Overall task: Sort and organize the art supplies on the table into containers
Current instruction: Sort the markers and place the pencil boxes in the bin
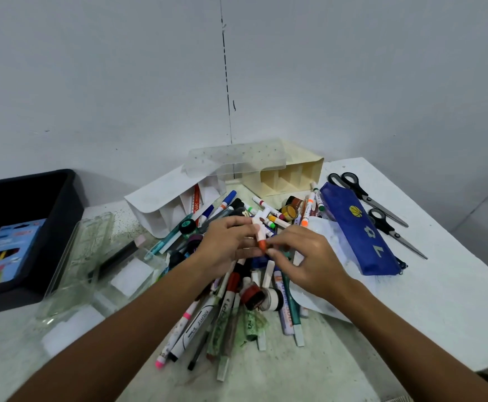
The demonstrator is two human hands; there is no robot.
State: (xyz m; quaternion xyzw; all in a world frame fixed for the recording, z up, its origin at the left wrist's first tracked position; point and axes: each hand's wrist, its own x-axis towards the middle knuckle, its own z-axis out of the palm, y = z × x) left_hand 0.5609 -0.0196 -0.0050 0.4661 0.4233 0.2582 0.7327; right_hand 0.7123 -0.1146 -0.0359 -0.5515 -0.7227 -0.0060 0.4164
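Forearms are stretched over the worktop (411,329) and its marker pile (231,309). Above it an orange-capped marker (259,237) is gripped by the curled left hand (228,245) and pinched at the cap by the right hand (303,259). Its cap is best seated squarely before it is dropped in the cream organiser (289,175) beyond.

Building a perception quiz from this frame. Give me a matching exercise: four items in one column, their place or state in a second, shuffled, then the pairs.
Items
1. scissors
2. black bin
3. blue pencil case
4. orange-capped marker

Place or state
A. lying just left of the scissors
B. held between the left hand and the right hand
C. far left, with a box of colours inside
D. two pairs at the table's right edge

Pairs: 1-D, 2-C, 3-A, 4-B
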